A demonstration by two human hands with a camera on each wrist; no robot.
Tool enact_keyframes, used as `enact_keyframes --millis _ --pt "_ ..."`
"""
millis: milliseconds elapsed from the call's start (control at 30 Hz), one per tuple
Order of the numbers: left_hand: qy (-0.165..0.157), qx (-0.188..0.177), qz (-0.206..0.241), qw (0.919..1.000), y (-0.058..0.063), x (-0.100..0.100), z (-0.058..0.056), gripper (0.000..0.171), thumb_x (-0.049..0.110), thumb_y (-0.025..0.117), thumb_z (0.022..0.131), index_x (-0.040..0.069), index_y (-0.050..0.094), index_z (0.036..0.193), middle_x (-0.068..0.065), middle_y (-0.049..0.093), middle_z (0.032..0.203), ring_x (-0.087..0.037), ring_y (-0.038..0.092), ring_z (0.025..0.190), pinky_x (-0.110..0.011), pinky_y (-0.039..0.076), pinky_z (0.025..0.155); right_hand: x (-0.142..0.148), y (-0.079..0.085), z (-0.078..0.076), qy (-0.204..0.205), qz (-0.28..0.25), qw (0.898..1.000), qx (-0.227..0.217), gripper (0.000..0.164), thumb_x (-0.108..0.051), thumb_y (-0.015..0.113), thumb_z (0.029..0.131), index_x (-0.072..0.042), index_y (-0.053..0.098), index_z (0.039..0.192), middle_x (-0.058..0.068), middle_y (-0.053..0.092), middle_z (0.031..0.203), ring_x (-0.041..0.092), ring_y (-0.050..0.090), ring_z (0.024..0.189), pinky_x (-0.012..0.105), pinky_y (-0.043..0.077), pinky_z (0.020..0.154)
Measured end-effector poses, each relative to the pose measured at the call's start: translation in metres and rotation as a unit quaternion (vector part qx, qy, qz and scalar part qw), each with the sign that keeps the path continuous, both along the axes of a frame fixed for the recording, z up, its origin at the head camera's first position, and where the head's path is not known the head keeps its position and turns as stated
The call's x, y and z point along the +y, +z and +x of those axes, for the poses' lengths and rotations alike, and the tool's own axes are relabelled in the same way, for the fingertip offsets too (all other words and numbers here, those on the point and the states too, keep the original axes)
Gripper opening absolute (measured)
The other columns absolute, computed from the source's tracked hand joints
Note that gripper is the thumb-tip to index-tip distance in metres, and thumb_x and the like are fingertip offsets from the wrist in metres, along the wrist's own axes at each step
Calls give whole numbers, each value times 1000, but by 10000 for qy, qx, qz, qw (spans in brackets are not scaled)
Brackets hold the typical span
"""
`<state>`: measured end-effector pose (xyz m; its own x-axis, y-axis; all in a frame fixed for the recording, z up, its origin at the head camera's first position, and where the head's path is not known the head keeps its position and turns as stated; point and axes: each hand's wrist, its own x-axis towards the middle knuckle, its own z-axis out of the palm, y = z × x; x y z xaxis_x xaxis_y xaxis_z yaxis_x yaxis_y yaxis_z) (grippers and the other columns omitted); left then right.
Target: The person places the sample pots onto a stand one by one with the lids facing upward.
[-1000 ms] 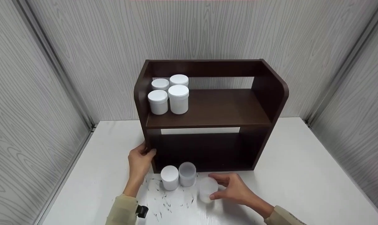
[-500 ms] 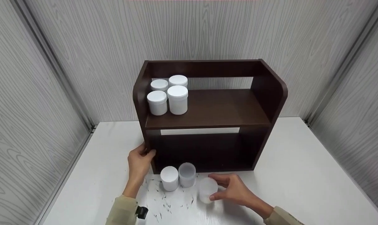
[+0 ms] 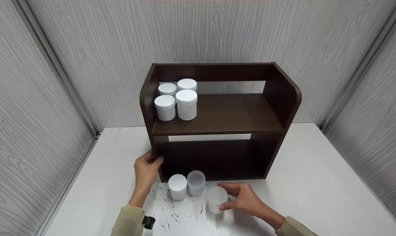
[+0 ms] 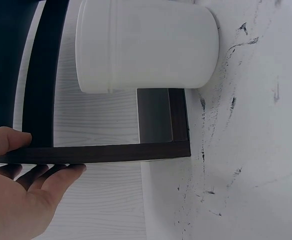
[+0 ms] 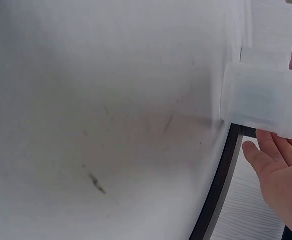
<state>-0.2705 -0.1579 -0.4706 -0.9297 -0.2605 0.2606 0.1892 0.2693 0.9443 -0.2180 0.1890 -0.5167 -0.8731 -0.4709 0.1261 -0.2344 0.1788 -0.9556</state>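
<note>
On the left, the left hand (image 3: 145,171) pinches the side of the brown shelf (image 3: 232,113) between thumb and fingers. A white jar (image 3: 178,188) stands on the desk (image 3: 309,196) before it, an open-topped cup (image 3: 196,186) just beside. Farther right, apart from these, is the frosted cup (image 3: 218,199), its sides held in the curled grip of the right hand (image 3: 245,198). The step seems to be handling this cup while steadying the shelf; the next move probably calls for a light hold, clear of its neighbour.
</note>
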Motion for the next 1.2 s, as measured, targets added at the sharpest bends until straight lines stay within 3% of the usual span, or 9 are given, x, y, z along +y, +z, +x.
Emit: enact_keyframes --millis 233,500,867,1200 --pt "11 -42 12 10000 0 -1 -1 48 3 71 96 -9 59 141 -29 68 129 -38 69 116 -24 56 86 -1 1 0 -98 -41 9999 -126 72 -6 95 76 11 62 138 25 62 140 41 57 133 35 48 107" --pt "13 -74 9 10000 0 -1 0 49 4 70 96 -10 58 142 -29 67 130 -38 69 116 -26 57 87 1 8 2 -290 127 9993 -198 71 -9 94 78 7 63 139 21 62 143 43 53 137 42 43 113" --pt "6 -51 63 10000 1 -1 0 48 4 70 96 -10 59 141 -30 68 128 -37 70 114 -19 55 82 5 29 2 -289 -220 9992 -147 72 -5 93 78 12 61 139 28 60 142 40 56 135 32 46 109" --pt "36 -142 54 9999 0 -1 -1 50 4 70 96 -10 58 142 -30 67 129 -38 69 116 -20 55 83 13 49 2 -443 -175 9989 -22 71 -7 95 76 12 63 137 27 64 137 39 63 127 33 52 103"
